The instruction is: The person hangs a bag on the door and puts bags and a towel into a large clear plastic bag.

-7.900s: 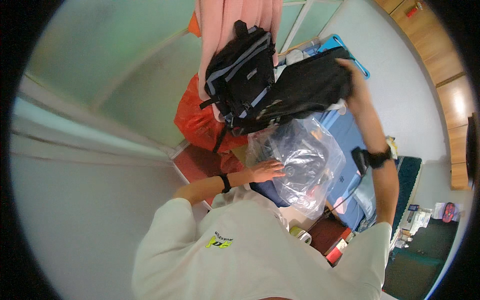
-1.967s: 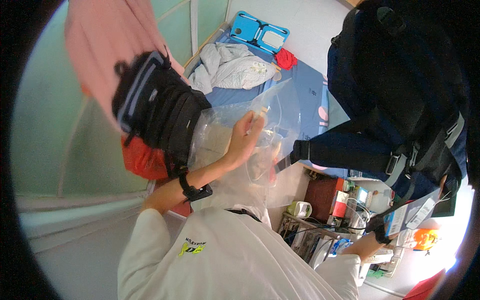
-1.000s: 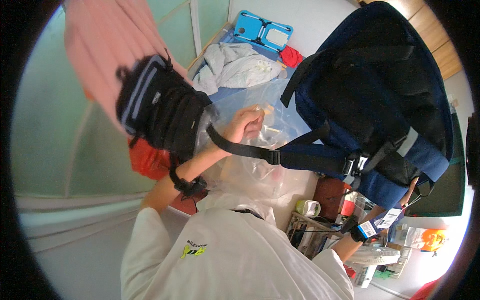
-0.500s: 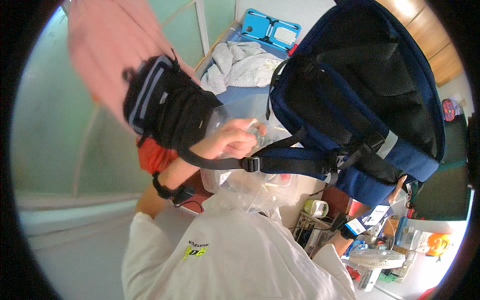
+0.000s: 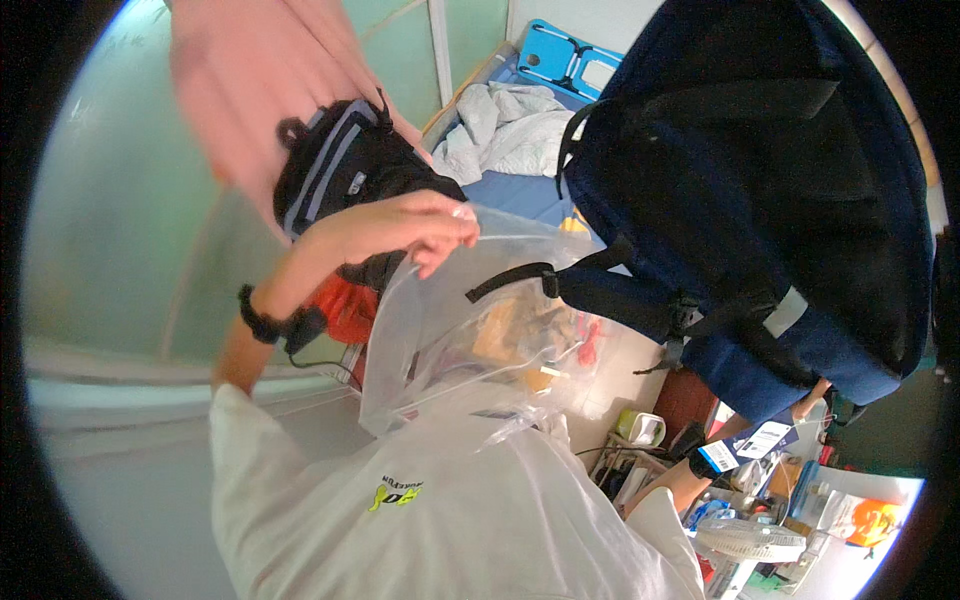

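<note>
A person in a cream shirt (image 5: 450, 520) works with both hands raised between a pink cloth (image 5: 270, 90) and a cluttered corner. The left hand (image 5: 425, 232), its grip closed with fingers bent over the rim, has hold of a clear plastic bag (image 5: 410, 345), which spreads wide across the person's front, short of the bed's near edge. Tan and dark shapes show through the plastic; whether they lie inside or behind it cannot be told.

At right, a navy backpack (image 5: 740, 210) hangs aloft, tilted, blocking the right side of the bed (image 5: 515, 197) from view. A loose strap (image 5: 515, 282) reaches left from it, across the clear plastic. The right hand (image 5: 813, 400) is at the pack's lower end, mostly hidden; how far its grip is closed cannot be told. Paper tags (image 5: 765, 440) dangle beside that wrist.

Rumpled grey bedding (image 5: 500, 130) lies along the bed's left edge, and a blue folding stand (image 5: 565, 60) rests at its far end near the wall. A black backpack (image 5: 350, 170) hangs before the pink cloth, above a red bag (image 5: 345, 308). A white fan (image 5: 750, 540) stands lower right.
</note>
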Available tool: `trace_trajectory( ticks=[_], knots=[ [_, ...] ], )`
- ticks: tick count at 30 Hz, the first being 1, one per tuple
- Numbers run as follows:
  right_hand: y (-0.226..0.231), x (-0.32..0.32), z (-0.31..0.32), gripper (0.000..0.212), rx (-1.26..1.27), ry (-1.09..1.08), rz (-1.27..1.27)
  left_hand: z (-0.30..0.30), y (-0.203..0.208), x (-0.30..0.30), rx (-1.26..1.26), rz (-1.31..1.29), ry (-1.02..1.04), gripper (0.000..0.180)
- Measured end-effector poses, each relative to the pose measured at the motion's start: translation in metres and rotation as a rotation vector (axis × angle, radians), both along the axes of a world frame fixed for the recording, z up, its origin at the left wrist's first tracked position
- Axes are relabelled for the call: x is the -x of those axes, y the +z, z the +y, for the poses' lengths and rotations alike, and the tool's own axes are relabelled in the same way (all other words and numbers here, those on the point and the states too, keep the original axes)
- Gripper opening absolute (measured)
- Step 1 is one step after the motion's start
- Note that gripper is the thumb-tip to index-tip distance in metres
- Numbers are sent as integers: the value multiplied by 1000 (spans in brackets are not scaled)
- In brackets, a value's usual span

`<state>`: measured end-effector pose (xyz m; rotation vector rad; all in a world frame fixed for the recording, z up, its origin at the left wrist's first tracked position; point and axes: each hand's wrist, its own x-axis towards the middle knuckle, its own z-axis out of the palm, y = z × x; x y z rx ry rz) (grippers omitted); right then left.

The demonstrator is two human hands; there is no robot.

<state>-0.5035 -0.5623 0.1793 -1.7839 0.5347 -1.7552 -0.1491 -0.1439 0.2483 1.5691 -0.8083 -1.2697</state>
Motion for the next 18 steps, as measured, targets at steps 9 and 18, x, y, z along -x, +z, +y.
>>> trace_trajectory(
  ticks=[9,18],
  knots=[
    [34,-19,25,36,197,172,-20,5,18,11,56,352,266,31],
    [100,-34,54,31,546,450,13,31,31,34,-141,-28,-15,12]
  ],
)
